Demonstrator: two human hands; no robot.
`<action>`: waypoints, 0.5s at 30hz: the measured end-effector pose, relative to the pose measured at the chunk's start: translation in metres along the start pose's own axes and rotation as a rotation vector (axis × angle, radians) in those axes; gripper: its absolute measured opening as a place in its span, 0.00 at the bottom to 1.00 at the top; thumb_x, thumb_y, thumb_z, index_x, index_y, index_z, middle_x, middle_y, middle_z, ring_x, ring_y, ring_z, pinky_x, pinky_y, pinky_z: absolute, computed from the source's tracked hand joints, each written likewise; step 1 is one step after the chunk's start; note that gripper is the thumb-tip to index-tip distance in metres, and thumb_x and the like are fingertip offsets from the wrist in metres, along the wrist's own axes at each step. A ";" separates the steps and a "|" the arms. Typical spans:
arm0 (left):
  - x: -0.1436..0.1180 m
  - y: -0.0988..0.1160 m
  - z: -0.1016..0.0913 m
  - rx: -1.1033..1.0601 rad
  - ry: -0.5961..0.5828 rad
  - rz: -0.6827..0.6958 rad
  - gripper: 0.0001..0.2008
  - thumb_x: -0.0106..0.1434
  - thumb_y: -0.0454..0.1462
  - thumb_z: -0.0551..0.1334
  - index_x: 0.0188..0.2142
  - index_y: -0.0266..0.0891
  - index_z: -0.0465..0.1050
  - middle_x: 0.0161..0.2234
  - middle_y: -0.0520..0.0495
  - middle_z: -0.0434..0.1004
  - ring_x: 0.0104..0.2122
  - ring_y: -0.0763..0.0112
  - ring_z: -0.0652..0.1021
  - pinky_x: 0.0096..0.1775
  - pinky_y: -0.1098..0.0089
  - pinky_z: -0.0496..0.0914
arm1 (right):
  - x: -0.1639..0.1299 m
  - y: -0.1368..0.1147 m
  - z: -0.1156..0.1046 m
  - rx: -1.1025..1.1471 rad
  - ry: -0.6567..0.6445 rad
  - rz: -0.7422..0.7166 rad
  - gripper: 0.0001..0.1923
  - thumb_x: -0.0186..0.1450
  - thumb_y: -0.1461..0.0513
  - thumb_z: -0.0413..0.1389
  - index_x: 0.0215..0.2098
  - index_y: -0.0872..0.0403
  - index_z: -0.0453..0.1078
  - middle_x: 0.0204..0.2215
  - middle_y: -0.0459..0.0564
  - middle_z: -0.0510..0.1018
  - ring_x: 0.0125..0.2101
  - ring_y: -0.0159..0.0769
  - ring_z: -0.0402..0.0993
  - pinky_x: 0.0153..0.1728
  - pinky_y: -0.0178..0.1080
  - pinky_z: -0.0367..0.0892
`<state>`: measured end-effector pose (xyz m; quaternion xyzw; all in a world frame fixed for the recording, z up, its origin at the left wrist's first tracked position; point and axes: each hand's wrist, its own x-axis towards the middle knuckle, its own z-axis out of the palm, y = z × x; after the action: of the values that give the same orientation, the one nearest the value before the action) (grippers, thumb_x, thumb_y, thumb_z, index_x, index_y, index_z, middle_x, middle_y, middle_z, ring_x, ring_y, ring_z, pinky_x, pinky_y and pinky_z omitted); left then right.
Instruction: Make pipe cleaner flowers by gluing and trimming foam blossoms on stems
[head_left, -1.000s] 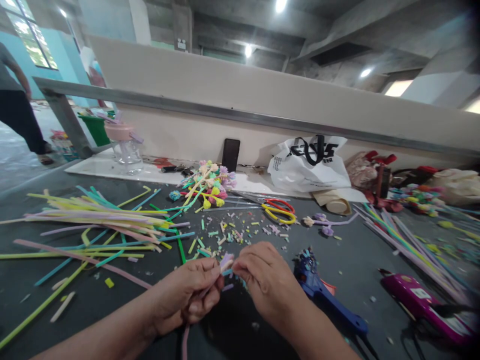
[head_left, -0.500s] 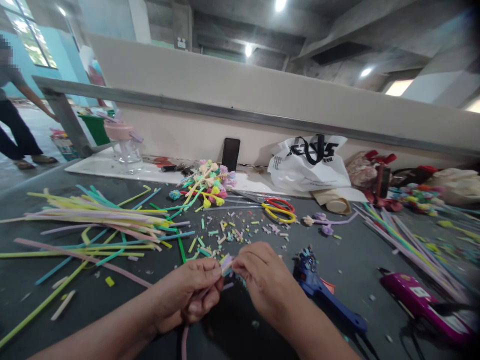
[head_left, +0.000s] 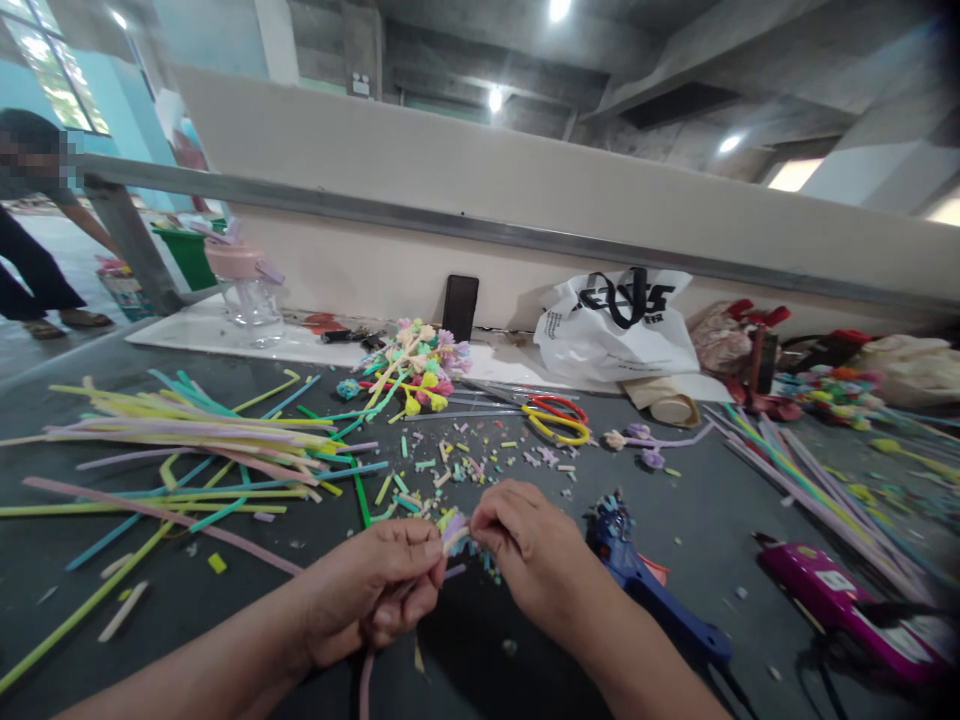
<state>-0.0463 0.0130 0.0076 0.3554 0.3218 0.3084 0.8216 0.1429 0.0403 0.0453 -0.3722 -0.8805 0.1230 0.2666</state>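
Note:
In front of me, my left hand is closed round a small pipe-cleaner flower with lilac and cream tips. A mauve pipe-cleaner stem hangs below that hand. My right hand is pinched at the flower's right side, its fingertips at the pale end; they partly hide what is between them. Short cut pieces of pipe cleaner are scattered just beyond both hands. To the right of my right hand lies a blue glue gun.
Loose pipe cleaners are heaped at left. Finished flowers lie at the back, beside scissors with red and yellow handles. A magenta tool, a white bag, a phone and a clear jug also stand or lie around.
My right hand has shifted slightly right, and more of the flower's tips shows. A small pale scrap appears below my hands. The person at far left has bent down.

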 end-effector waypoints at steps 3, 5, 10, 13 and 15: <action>0.000 0.001 -0.001 -0.037 -0.019 -0.001 0.10 0.62 0.41 0.54 0.27 0.38 0.63 0.14 0.57 0.60 0.10 0.85 0.49 0.11 0.80 0.41 | 0.001 -0.001 -0.005 0.064 0.026 0.049 0.08 0.59 0.72 0.52 0.27 0.53 0.62 0.27 0.45 0.69 0.31 0.32 0.66 0.34 0.34 0.61; 0.000 0.001 -0.002 -0.058 -0.024 0.003 0.10 0.62 0.41 0.54 0.28 0.38 0.63 0.14 0.57 0.60 0.10 0.85 0.49 0.12 0.80 0.41 | 0.002 -0.001 -0.006 0.118 0.053 0.080 0.07 0.59 0.71 0.52 0.30 0.53 0.63 0.29 0.46 0.69 0.31 0.32 0.66 0.34 0.34 0.62; 0.001 0.001 -0.002 -0.075 -0.023 0.020 0.10 0.62 0.42 0.54 0.28 0.38 0.63 0.14 0.57 0.60 0.10 0.85 0.49 0.11 0.80 0.41 | 0.004 -0.003 -0.002 0.309 0.012 0.227 0.12 0.57 0.67 0.55 0.40 0.53 0.64 0.34 0.48 0.73 0.35 0.33 0.70 0.37 0.36 0.65; 0.002 0.000 -0.003 -0.076 -0.031 0.026 0.10 0.63 0.42 0.53 0.29 0.38 0.63 0.14 0.58 0.60 0.10 0.85 0.48 0.11 0.80 0.42 | 0.005 -0.009 -0.001 0.400 -0.053 0.299 0.14 0.56 0.68 0.55 0.41 0.53 0.64 0.35 0.47 0.74 0.36 0.32 0.71 0.38 0.35 0.66; 0.002 0.000 -0.004 -0.070 -0.035 0.029 0.10 0.63 0.42 0.53 0.29 0.38 0.63 0.14 0.58 0.60 0.09 0.85 0.48 0.11 0.80 0.42 | 0.006 -0.012 0.000 0.412 -0.066 0.328 0.14 0.56 0.68 0.55 0.40 0.53 0.64 0.33 0.46 0.75 0.34 0.32 0.71 0.37 0.35 0.66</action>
<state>-0.0478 0.0159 0.0049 0.3366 0.2912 0.3252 0.8344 0.1326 0.0365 0.0527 -0.4438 -0.7729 0.3533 0.2842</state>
